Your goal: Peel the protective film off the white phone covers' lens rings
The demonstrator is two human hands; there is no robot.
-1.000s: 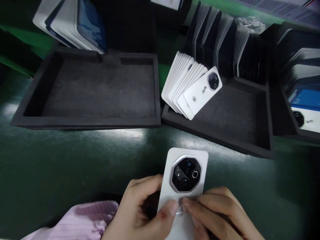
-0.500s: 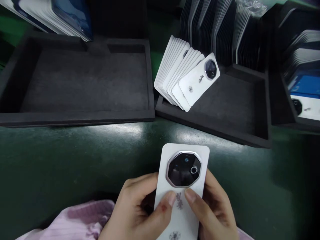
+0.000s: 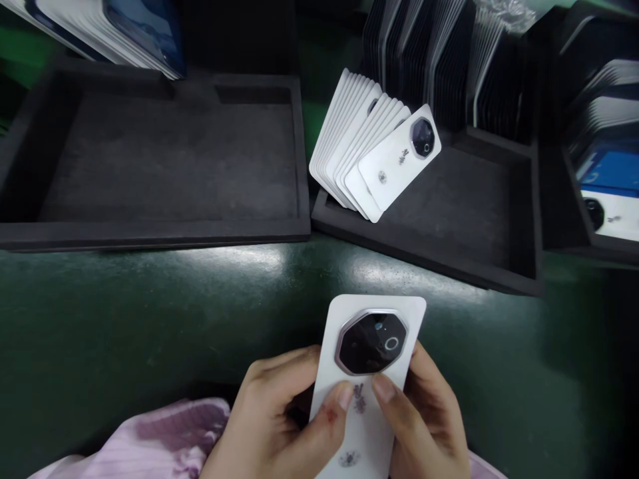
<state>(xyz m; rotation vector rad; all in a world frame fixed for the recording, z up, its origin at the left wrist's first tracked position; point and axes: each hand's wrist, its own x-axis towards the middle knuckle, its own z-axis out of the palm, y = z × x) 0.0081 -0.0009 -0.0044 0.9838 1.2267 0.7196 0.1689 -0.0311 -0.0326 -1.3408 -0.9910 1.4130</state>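
Low in the view, the left hand and right hand both clasp a white phone back cover by its long edges, thumbs pressed on its face just below the dark octagonal camera module, its top edge free above the green table. Past a bare strip of table lie an empty black foam tray on the left and a second tray holding a fanned stack of white covers, with what look like more covers standing behind.
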